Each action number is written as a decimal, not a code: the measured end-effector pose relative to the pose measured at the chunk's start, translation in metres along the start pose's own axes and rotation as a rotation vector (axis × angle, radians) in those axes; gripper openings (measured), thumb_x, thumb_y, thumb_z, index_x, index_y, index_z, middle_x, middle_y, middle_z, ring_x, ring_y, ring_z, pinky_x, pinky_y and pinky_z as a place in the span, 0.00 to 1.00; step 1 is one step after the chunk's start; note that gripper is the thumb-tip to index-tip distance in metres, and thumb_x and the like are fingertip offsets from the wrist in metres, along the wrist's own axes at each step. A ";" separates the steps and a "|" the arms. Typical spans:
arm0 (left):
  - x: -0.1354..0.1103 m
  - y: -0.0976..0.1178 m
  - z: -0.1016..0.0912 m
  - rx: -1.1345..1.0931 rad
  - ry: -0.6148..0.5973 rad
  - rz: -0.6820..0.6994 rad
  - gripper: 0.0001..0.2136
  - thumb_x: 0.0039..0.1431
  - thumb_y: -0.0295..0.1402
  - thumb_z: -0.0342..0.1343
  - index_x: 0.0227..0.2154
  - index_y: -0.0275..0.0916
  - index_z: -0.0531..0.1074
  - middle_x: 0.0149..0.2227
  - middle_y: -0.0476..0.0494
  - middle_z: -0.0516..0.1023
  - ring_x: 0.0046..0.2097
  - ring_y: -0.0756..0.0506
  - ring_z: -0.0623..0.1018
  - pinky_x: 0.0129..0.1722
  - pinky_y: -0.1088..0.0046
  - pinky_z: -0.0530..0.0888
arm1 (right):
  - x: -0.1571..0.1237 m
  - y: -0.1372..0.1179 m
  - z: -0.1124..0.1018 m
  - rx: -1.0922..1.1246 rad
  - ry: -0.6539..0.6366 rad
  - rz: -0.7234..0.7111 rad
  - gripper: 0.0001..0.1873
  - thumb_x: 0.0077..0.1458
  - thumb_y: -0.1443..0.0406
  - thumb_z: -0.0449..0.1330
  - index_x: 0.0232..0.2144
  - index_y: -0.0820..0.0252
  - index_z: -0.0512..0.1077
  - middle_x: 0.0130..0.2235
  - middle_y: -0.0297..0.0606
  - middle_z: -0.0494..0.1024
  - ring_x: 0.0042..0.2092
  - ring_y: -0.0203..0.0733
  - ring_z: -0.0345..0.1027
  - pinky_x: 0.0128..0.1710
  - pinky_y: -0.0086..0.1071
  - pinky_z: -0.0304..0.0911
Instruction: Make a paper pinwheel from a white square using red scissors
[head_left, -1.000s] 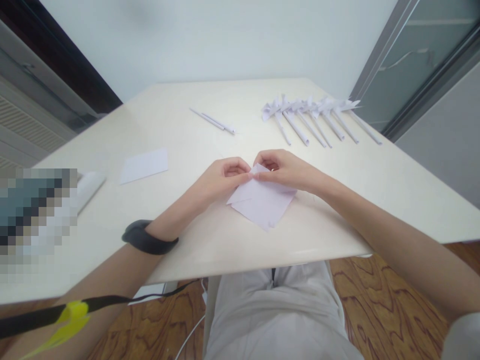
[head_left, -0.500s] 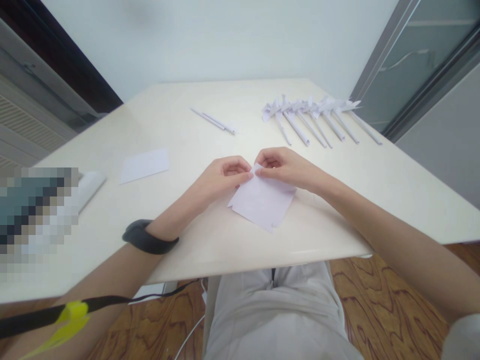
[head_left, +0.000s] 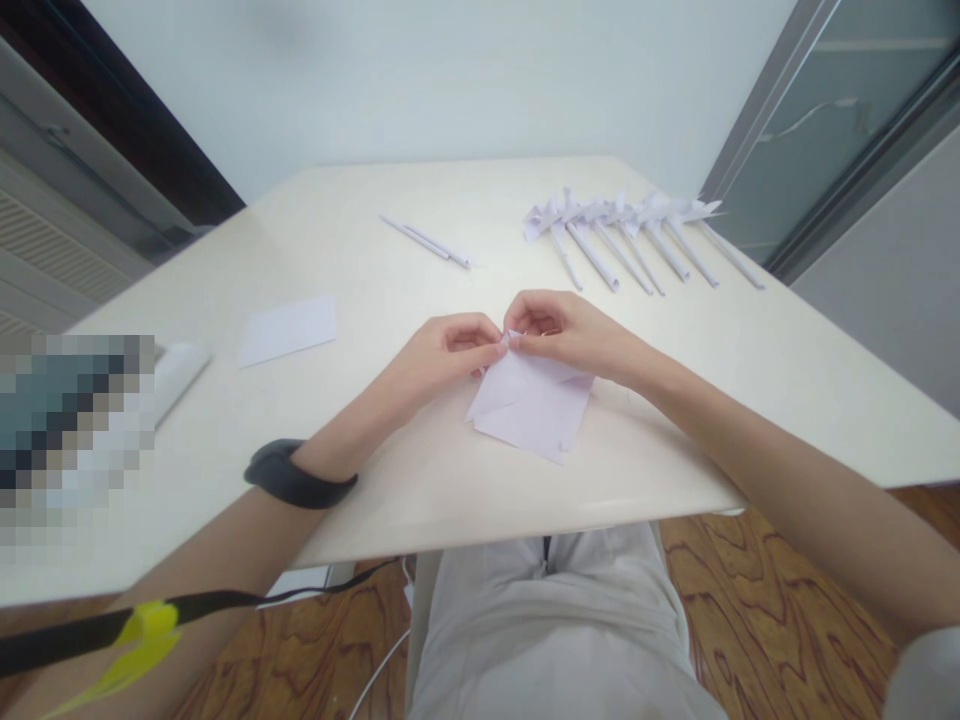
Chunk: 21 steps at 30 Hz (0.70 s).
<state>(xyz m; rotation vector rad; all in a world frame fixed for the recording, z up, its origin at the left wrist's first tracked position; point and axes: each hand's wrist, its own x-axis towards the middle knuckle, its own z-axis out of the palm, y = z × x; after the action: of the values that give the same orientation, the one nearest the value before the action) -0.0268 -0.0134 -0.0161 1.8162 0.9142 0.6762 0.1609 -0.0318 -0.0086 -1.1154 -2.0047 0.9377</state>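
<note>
A white sheet of paper (head_left: 536, 405), roughly square with small notches at its edges, is held close to the table's front edge. My left hand (head_left: 457, 350) pinches its far corner between thumb and fingers. Right beside it, my right hand (head_left: 559, 325) is closed on the same corner, the two thumb tips almost touching. The sheet's left part looks bent or slit, and its lower part hangs toward me. Fingers hide the very tip of the corner.
Several paper pinwheels (head_left: 626, 215) on rolled sticks lie in a row at the back right. Thin rolled paper sticks (head_left: 427, 243) rest at the back middle. Left of my hands is a stack of white paper (head_left: 289, 332). A blurred-out object (head_left: 71, 420) occupies the table's left edge.
The sheet has turned slightly, its lower edge shifting right, and its left part now looks bent. My right hand has moved slightly left; both hands still pinch the corner.
</note>
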 end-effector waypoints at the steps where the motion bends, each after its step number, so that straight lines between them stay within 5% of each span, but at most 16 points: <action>1: 0.000 0.000 0.000 0.009 0.003 0.000 0.07 0.52 0.36 0.55 0.27 0.37 0.70 0.27 0.49 0.70 0.31 0.50 0.70 0.32 0.76 0.67 | 0.000 0.000 0.000 -0.001 0.003 -0.004 0.03 0.49 0.68 0.53 0.30 0.60 0.66 0.31 0.35 0.71 0.33 0.36 0.65 0.29 0.28 0.56; 21: -0.001 0.001 0.002 -0.022 0.019 -0.023 0.06 0.51 0.34 0.54 0.27 0.37 0.72 0.27 0.49 0.70 0.30 0.50 0.69 0.31 0.76 0.67 | 0.000 -0.001 -0.005 0.001 -0.028 -0.067 0.03 0.49 0.68 0.54 0.28 0.61 0.68 0.31 0.34 0.71 0.31 0.34 0.63 0.28 0.27 0.54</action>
<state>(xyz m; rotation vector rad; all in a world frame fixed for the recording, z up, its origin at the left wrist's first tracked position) -0.0253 -0.0155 -0.0164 1.7803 0.9350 0.6874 0.1645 -0.0306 -0.0048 -1.0337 -2.0510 0.9252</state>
